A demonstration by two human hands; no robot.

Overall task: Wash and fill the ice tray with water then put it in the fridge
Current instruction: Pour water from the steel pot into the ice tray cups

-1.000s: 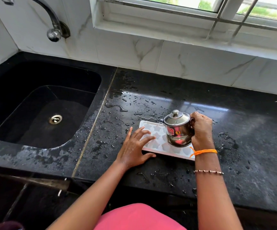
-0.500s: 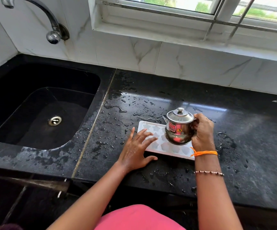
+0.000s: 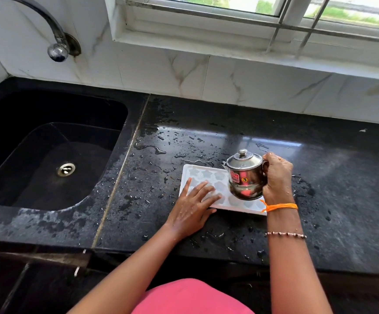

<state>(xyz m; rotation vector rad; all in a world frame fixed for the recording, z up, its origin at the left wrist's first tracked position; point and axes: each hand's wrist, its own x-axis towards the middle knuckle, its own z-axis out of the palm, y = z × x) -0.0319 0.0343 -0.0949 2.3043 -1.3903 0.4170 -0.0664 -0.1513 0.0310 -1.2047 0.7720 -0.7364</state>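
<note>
A white ice tray [image 3: 206, 175] with star-shaped cells lies flat on the wet black counter, right of the sink. My left hand [image 3: 193, 207] rests on its near left corner, fingers spread flat. My right hand [image 3: 277, 177] grips the handle of a small lidded steel pot [image 3: 245, 175], holding it upright just above the tray's right half, spout toward the left. The pot and my right wrist hide part of the tray.
A black sink [image 3: 48, 150] with a steel drain [image 3: 66, 169] sits at the left, a wall tap [image 3: 57, 39] above it. Water drops dot the black counter [image 3: 342, 189]. Marble tiles and a window ledge run along the back.
The steel pot has been tipped back from leaning left to nearly upright and shifted slightly right over the tray. My left hand stays flat on the tray's corner.
</note>
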